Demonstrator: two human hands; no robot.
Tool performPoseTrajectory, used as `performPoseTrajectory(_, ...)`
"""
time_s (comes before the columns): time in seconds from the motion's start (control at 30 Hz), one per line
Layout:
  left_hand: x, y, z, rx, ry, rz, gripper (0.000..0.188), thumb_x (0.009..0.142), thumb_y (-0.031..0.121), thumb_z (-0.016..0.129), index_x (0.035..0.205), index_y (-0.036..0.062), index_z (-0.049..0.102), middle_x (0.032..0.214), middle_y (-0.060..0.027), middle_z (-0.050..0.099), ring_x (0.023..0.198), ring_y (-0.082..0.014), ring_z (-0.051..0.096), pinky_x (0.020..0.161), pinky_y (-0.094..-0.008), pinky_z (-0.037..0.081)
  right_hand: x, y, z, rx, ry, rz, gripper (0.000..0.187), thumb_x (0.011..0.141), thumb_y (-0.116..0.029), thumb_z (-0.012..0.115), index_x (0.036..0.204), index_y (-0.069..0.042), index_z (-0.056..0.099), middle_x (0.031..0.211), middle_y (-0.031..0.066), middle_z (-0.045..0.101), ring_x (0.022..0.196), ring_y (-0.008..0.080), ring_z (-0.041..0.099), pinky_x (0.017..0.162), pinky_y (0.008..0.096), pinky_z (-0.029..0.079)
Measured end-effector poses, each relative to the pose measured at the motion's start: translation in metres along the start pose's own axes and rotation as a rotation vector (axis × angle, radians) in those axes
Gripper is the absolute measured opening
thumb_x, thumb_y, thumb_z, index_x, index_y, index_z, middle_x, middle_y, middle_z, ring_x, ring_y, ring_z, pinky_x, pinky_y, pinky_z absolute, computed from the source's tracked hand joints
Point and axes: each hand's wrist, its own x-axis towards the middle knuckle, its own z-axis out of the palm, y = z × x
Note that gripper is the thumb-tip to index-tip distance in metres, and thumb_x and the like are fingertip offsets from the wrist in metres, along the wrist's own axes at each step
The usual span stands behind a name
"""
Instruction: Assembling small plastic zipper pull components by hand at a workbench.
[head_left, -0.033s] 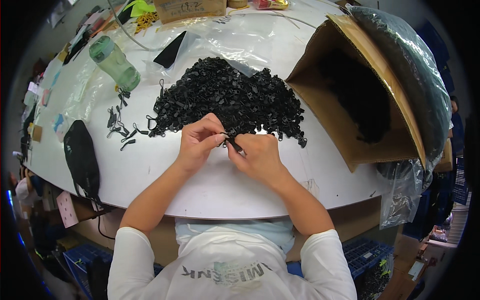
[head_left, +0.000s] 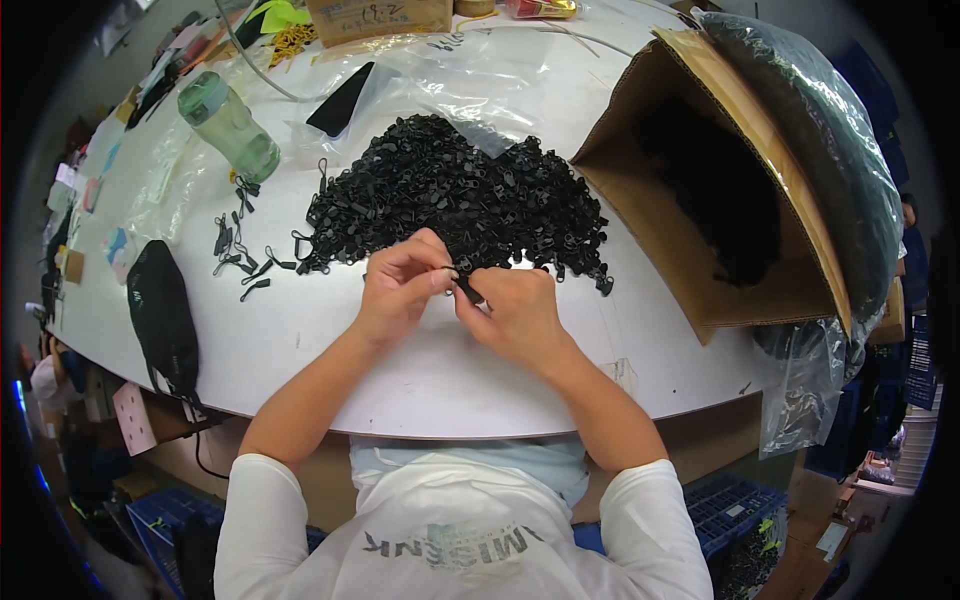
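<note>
Just in front of a large heap of black zipper pulls, both hands meet over the white table. A black zipper pull is pinched between thumb and fingers of my right hand, its dark end showing beside the thumb. My left hand has thumb and forefinger closed on the thin cord loop at the other end of that piece. The fingertips nearly touch, so the joint between loop and pull is partly hidden. Several loose corded pulls lie to the left of the heap.
A green bottle and a black pouch stand and lie at left. Behind the heap are a dark phone-like slab and clear plastic. An open cardboard box with black contents tilts at right, beside a plastic bag.
My left hand's fingers have shifted very slightly to the right at the cord loop. Everything else looks the same.
</note>
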Motion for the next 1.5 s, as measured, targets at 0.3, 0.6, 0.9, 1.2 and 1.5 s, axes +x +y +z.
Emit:
performPoseTrajectory(0.3,-0.001,0.01,0.006,0.663,-0.105,0.168,0.014,0.071,0.005,0.075,0.081,0.0035,0.065,0.081,-0.0042,0.053,0.071,-0.0119,0.049,0.062,-0.0233,0.041,-0.007,0.004,0.007,0.046,-0.14,0.1,0.02,0.073,-0.023,0.065,0.069,-0.005,0.059,0.059,0.012,0.061,0.053,0.031,0.06,0.048,0.0415,0.047)
performPoseTrajectory(0.6,0.002,0.012,0.005,0.483,0.089,0.155,0.01,0.074,-0.004,0.069,0.082,0.0008,0.065,0.085,-0.0064,0.053,0.071,-0.0103,0.051,0.058,-0.0217,0.04,-0.004,-0.001,0.005,0.076,-0.141,0.014,0.014,0.076,-0.013,0.066,0.07,-0.004,0.058,0.057,0.0096,0.058,0.048,0.0257,0.059,0.044,0.0352,0.044)
performPoseTrajectory(0.9,0.009,0.025,-0.005,1.006,-0.258,0.441,0.018,0.07,0.0,0.072,0.087,0.0019,0.066,0.078,-0.0087,0.056,0.067,-0.0231,0.058,0.058,-0.0307,0.046,-0.006,0.003,0.004,0.022,-0.082,-0.069,0.014,0.078,-0.013,0.065,0.071,-0.005,0.056,0.062,0.0097,0.058,0.052,0.0275,0.058,0.047,0.0385,0.046)
performPoseTrajectory(1.2,0.014,0.032,-0.021,0.951,-0.391,0.124,0.02,0.084,0.008,0.061,0.069,0.0,0.051,0.061,-0.0139,0.048,0.055,-0.0313,0.05,0.048,-0.0372,0.037,0.001,0.002,0.001,0.038,-0.095,-0.251,0.014,0.075,-0.007,0.068,0.069,-0.004,0.055,0.059,0.0087,0.055,0.05,0.0257,0.056,0.046,0.037,0.044)
performPoseTrajectory(1.5,0.013,0.033,-0.021,0.888,-0.324,0.319,0.022,0.084,0.01,0.065,0.067,0.0032,0.052,0.06,-0.0091,0.048,0.05,-0.0272,0.048,0.046,-0.0351,0.035,0.007,0.019,-0.027,0.227,-0.3,-0.067,0.009,0.084,-0.008,0.062,0.081,0.001,0.063,0.06,0.0103,0.058,0.049,0.0227,0.056,0.048,0.0315,0.043)
